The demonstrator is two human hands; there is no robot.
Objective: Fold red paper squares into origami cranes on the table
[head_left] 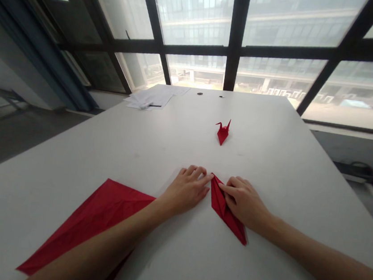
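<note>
A narrow diamond of folded red origami paper [219, 201] lies on the white table, slanting from upper left to lower right. My left hand [190, 186] rests at its upper point, index fingertip touching the tip, with thumb and fingers apart. My right hand [244, 201] is closed over the paper's right side, its index finger pressed along the upper part and the other fingers curled on the fold. The contact under those curled fingers is hidden. Farther back stands a finished red paper crane [222, 133], with neck and tail pointing up.
A large creased red paper sheet [97, 213] lies at the left, partly under my left forearm. White papers with a dark pen [155, 106] sit at the table's back left. Two round holes mark the table's [179, 143] far end, before tall windows [199, 24].
</note>
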